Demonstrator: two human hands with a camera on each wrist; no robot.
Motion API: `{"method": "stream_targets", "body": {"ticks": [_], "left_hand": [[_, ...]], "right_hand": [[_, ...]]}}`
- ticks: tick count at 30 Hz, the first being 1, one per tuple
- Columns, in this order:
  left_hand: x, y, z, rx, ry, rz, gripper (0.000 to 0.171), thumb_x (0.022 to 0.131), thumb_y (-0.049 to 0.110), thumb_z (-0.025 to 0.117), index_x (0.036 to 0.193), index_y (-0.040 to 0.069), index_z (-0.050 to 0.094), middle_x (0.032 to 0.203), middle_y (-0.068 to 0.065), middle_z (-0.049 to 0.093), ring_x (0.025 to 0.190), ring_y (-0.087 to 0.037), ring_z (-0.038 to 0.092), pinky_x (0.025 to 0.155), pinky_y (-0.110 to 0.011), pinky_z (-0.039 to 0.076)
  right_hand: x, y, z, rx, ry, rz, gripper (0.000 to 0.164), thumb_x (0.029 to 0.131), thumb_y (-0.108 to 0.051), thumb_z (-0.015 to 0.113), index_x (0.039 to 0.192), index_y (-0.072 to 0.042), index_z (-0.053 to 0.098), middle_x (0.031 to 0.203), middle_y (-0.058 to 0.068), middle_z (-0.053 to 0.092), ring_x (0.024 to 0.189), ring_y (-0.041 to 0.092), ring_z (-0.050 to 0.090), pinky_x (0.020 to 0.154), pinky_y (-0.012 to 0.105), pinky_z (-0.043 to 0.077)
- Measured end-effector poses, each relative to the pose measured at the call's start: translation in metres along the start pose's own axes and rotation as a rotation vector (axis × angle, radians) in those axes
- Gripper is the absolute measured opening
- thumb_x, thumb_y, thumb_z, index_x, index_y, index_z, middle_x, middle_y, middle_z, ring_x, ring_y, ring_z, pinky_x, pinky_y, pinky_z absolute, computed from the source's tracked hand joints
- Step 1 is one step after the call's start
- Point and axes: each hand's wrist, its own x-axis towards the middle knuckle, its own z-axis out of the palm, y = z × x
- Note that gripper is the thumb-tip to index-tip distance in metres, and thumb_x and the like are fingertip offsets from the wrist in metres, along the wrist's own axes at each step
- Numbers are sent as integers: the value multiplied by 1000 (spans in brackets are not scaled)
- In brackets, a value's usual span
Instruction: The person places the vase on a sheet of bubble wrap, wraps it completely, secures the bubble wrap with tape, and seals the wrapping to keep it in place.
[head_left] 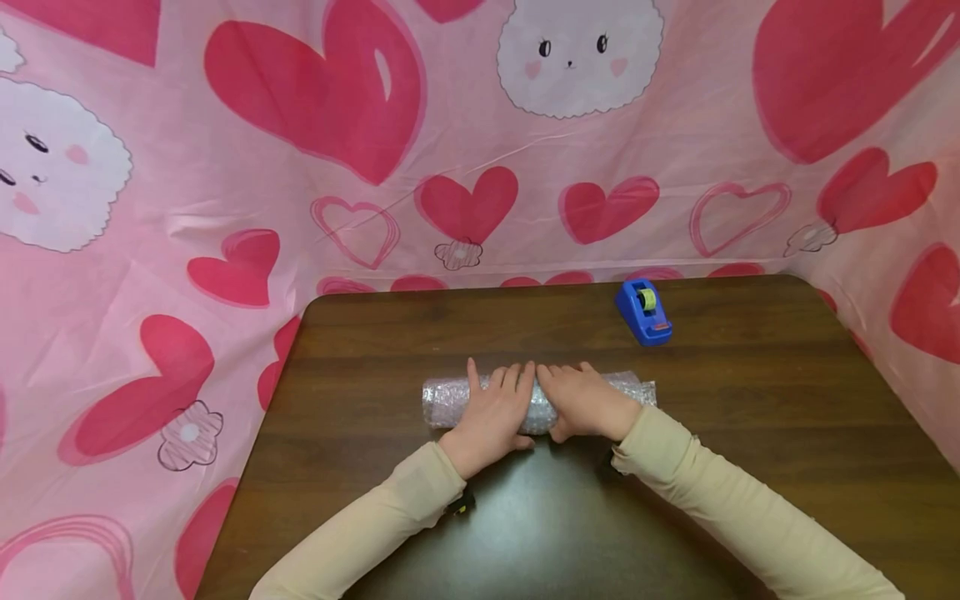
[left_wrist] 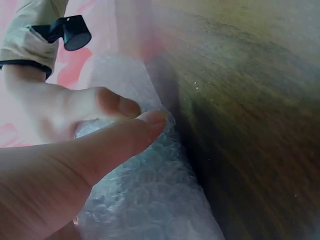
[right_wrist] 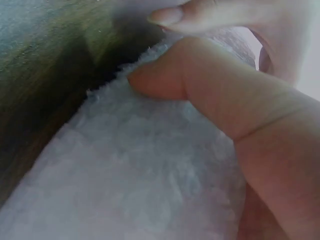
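A roll of bubble wrap (head_left: 539,414) is laid lengthwise along the far edge of the counter (head_left: 352,483), set in from that edge and well inside both side edges. Across it the left hand (head_left: 495,417) and the right hand (head_left: 585,407) are placed side by side near its middle. Neither grip is clenched: the fingers are stretched over the top, and both thumbs are rested along the near side, as the wrist views show. The roll is pressed rather than gripped tight.

The step in hand is judged to be the rolling up and firming of the wrap. At the end towards the right edge, a flap is left standing out unevenly; whether anything is wrapped inside cannot be told.

A tape dispenser (head_left: 652,326) is stood near the far edge, right of its middle, touched by neither hand. If the roll is to be fastened, the next move would seem to call for the layers to be kept pressed under one hand while tape is fetched with the other; if pressure were lifted from both, the wrap could spring loose.
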Motion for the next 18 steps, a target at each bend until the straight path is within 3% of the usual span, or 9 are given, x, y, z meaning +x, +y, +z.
{"method": "stream_targets", "body": {"ticks": [10,18], "left_hand": [[0,1,2,42,24,-4,116,68,62,91,154,3,42,143,-15,57,129,-32,56,108,-79,29],[4,0,7,48,87,11,109,59,64,94,140,6,51,126,-12,64,116,-31,61,106,-80,31]], "right_hand": [[4,3,-6,66,-69,5,94,72,-30,94,146,5,48,138,21,62,121,36,62,107,66,40],[4,1,-6,55,-66,28,77,70,-30,94,128,2,55,118,15,68,108,32,65,102,64,44]]}}
